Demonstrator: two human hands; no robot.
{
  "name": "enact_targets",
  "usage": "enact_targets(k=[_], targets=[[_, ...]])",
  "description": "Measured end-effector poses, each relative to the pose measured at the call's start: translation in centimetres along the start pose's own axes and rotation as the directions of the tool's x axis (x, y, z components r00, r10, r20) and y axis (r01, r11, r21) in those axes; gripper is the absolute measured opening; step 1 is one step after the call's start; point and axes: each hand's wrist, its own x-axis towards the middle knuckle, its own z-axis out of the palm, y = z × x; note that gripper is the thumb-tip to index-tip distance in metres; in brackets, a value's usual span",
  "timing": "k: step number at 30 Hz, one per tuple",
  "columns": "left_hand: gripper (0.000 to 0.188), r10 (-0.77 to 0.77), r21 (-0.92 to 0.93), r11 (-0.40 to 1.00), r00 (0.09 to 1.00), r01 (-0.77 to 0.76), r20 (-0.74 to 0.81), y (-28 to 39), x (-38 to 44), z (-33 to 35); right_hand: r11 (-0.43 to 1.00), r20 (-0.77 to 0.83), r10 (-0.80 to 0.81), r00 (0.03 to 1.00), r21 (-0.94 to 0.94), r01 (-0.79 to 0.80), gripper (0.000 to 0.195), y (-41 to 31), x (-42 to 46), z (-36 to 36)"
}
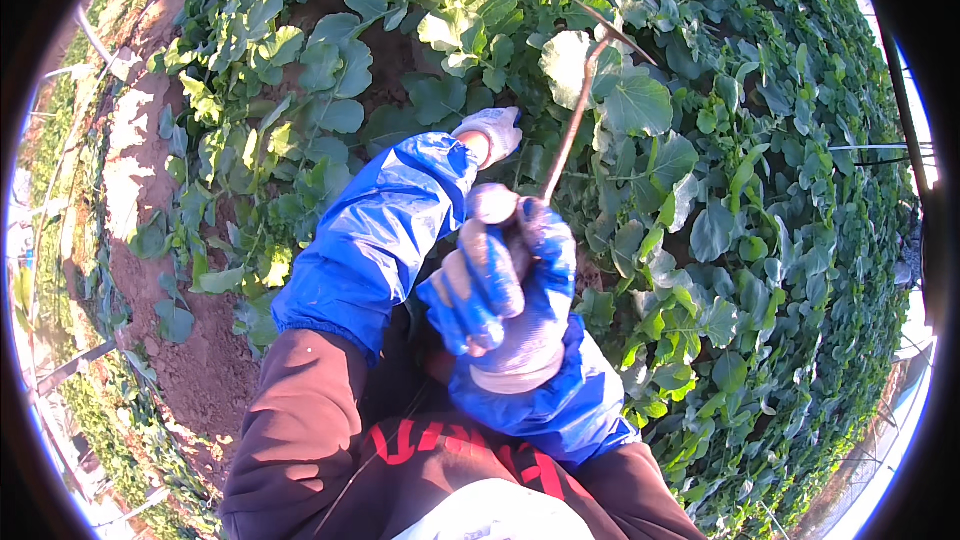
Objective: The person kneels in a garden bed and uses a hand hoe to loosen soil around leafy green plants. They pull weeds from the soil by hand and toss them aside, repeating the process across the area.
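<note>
My right hand [517, 300], in a white knit glove with blue coated fingers, is closed around the handle of a hand hoe [576, 116]. The round butt of its handle shows above my fist. From there a thin, bent, rusty neck runs up to a narrow blade over the leaves. My left hand [491, 133], gloved likewise, reaches down among broad-leaved green plants [637, 101]. Leaves and the angle hide its fingers, so I cannot tell whether it grips a stem. Blue waterproof sleeves [382, 217] cover both forearms.
Dense leafy crop [750, 240] spreads ahead and to the right. A strip of bare brown soil [202, 360] runs down the left side. Thin poles [75, 367] stand at the far left, and a dark pole [904, 112] rises at the right rim.
</note>
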Motion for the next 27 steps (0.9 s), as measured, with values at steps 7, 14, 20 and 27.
enact_targets(k=[7, 14, 20, 27], targets=[[0.045, 0.092, 0.06, 0.994, 0.995, -0.094, 0.035, -1.3, 4.4, -0.3, 0.937, -0.061, 0.336, 0.94, -0.08, -0.34, 0.045, 0.5, 0.5, -3.9], [0.044, 0.201, 0.114, 0.963, 0.934, -0.243, 0.294, -3.7, 11.9, 3.0, 0.964, 0.001, 0.254, 0.967, -0.081, -0.253, 0.043, 1.3, 1.0, -4.4], [0.034, 0.283, 0.173, 0.915, 0.887, -0.363, 0.364, -4.2, 15.7, 6.9, 0.962, -0.01, 0.268, 0.963, -0.046, -0.268, 0.043, 1.0, 1.5, -5.0], [0.023, 0.378, 0.279, 0.823, 0.844, -0.495, 0.381, -3.5, 20.0, 11.9, 0.966, -0.026, 0.254, 0.967, -0.037, -0.255, 0.044, 0.1, 1.7, -5.4]])
